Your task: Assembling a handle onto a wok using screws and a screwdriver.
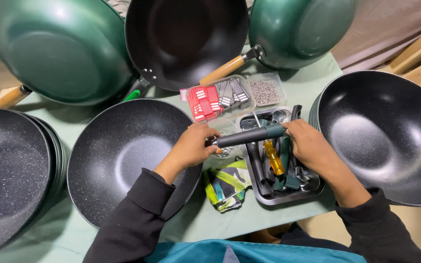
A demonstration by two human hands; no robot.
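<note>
Both my hands hold a dark grey pan handle [249, 136] level above the table. My left hand [194, 144] grips its left end, next to the rim of a black speckled pan [118, 156]. My right hand [308, 143] grips its right, greenish end over a metal tray [288, 197]. In the tray lie more dark handles and a screwdriver with a yellow grip [273, 157]. A small clear tub of metal parts [224, 152] sits under my left hand, partly hidden.
Green pans [59, 48] and a black pan [186, 39] with wooden handles lean at the back. Stacked black pans stand at left [10, 170] and right [381, 131]. Clear boxes hold red and striped packets [218, 100] and screws [265, 91]. A yellow-green cloth [227, 182] lies near the table's front edge.
</note>
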